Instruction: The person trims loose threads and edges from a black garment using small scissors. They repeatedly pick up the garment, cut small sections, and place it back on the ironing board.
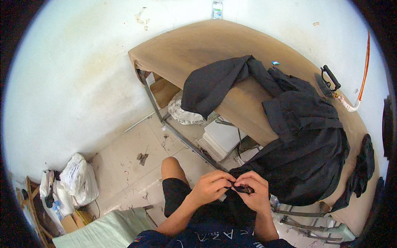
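Both hands met in front of the person's lap in the head view, fingers curled and nearly closed. The left hand (pixel 211 188) pinched a dark bit of cloth (pixel 243 189) between thumb and fingertips, and the right hand (pixel 255 193) gripped the same piece, its fingers bent over it; the two sets of fingertips were touching or almost so. Whether that bit was joined to the black garment (pixel 308 155) could not be told, since the fingers hid part of it. The garment itself lay heaped across the right part of the brown table (pixel 173 43), one section (pixel 213 84) hanging over the near edge and the lower folds reaching down close to the hands.

Beyond the garment, an iron (pixel 329 80) with a black handle rested near the far edge, beside an orange hose (pixel 365 62). A small blue packet (pixel 275 63) lay on the tabletop, and a clear bottle (pixel 217 10) stood by the wall. White plastic bags (pixel 78 177) sat on the floor at the left, near a pale green cloth (pixel 109 229).
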